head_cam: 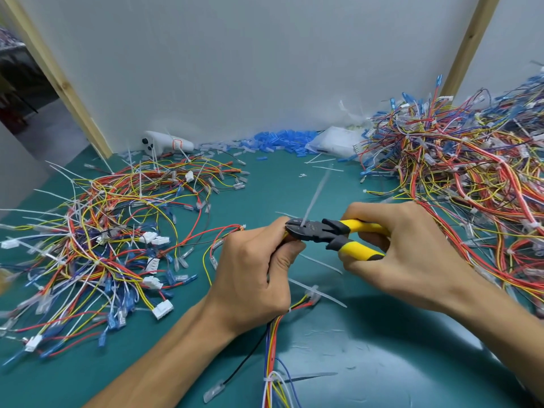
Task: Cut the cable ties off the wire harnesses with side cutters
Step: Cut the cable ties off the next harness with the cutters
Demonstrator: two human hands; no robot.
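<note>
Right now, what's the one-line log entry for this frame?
left hand grips harness | right hand holds side cutters against white cable tie | stage: at the cut

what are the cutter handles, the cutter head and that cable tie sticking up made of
Cutter handles: likely rubbery plastic sleeves, matte yellow with dark grey ends. Cutter head: looks like steel with a dark, dull finish. Cable tie: probably nylon-type plastic, translucent white, thin yet stiff enough to stand upright.

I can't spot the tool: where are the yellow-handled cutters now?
Head view, near centre: the right hand grips the side cutters by their yellow handles, nose at a white cable tie on the wire harness held in the left hand.
</note>
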